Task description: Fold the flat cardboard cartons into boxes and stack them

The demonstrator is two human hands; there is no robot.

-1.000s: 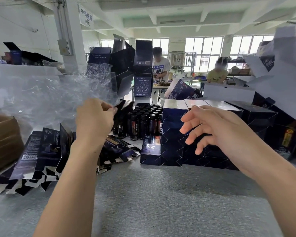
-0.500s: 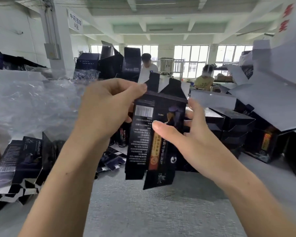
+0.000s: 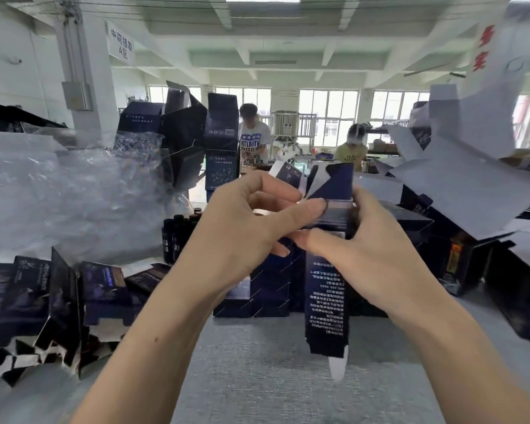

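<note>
Since a moment ago our carton (image 3: 326, 301) has turned from its broad barcode face to a narrow printed panel, and both hands have closed in on its upper end. Around us, flat cartons (image 3: 43, 301) lean in a heap at the left of the grey table (image 3: 257, 377), with crumpled plastic wrap (image 3: 74, 203) above them. Dark bottles (image 3: 178, 240) and a row of folded boxes (image 3: 270, 289) stand behind our hands, partly hidden by them. More opened cartons (image 3: 459, 185) pile up on the right. Our left hand (image 3: 242, 228) curls at the carton's top, one digit pressed against its upper fold. Our right hand (image 3: 371, 258) grips it from the other side, thumb laid across the front, fingers hidden behind. We hold the carton upright above the table, top flaps raised, a white tab (image 3: 337, 367) hanging below.
</note>
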